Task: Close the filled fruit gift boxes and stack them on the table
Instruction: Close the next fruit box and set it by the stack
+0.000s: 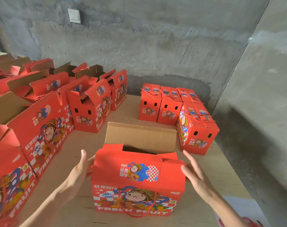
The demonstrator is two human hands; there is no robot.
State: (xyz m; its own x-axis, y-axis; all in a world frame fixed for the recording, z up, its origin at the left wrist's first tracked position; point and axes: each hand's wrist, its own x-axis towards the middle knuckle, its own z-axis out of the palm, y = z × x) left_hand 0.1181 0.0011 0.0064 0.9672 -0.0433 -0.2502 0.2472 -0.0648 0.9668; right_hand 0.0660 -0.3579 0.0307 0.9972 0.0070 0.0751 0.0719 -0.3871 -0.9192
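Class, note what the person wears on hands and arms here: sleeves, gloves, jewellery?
Nothing worn shows. The left hand and right hand are ungloved, with no rings visible. Both forearms are bare to the frame's edge, without sleeves, watch or bracelet.

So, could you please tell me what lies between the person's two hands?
In the head view, one red fruit gift box lies between the left hand and right hand, its far brown flap upright.
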